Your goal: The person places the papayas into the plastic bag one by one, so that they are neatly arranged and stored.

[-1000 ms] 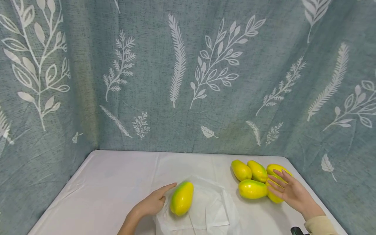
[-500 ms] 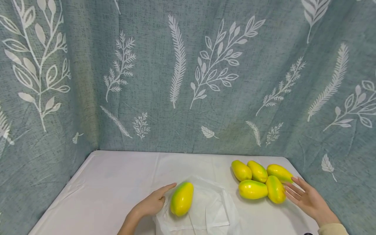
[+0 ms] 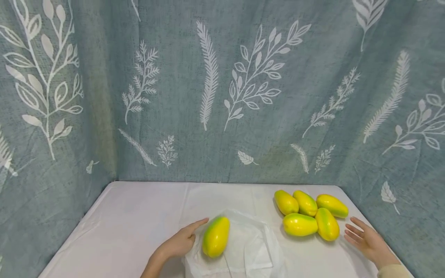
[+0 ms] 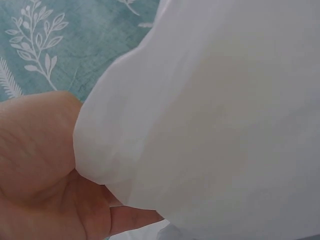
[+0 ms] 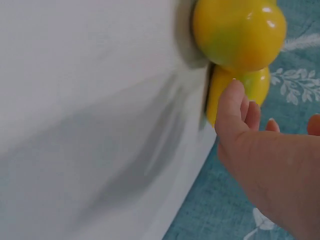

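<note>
My left hand grips the left edge of a white plastic bag, its index finger stretched toward a yellow-green papaya. That papaya lies within the outline of the spread bag, on its left side. Up close in the left wrist view, the thin bag covers most of the fingers. At the right, several more papayas sit together on the table. Just right of this group hovers my right hand, fingers spread and holding nothing; the right wrist view has two papayas beyond the fingertips.
A white-covered table spans the front. Behind it and along both sides hangs a blue-green curtain with white leaf prints. The table's right edge runs close by my right hand.
My right hand has drawn back to the right from over the papaya group, uncovering the two rightmost ones. The left hand, bag and single papaya have stayed put.
</note>
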Demonstrator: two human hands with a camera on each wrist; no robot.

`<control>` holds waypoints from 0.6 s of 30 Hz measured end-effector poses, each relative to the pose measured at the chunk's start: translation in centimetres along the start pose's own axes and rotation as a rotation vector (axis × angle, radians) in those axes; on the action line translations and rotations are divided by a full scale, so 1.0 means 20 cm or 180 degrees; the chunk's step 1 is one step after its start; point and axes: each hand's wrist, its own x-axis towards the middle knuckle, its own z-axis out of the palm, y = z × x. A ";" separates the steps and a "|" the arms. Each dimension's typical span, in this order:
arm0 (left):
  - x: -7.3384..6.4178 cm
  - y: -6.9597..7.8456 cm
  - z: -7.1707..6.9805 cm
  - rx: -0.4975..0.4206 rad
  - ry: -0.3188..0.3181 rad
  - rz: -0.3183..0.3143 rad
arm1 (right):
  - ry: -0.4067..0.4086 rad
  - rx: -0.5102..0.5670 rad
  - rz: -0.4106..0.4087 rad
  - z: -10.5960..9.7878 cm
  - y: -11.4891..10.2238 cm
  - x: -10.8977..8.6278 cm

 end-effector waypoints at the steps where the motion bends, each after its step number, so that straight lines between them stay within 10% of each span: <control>1: 0.00 0.00 0.00 -0.0015 -0.0010 -0.0001 | 0.0031 -0.0046 0.0012 0.00 0.01 0.01; 18: -0.01 -0.01 0.00 -0.0068 -0.0015 -0.0076 | 0.0088 -0.0784 0.0077 0.05 0.11 0.12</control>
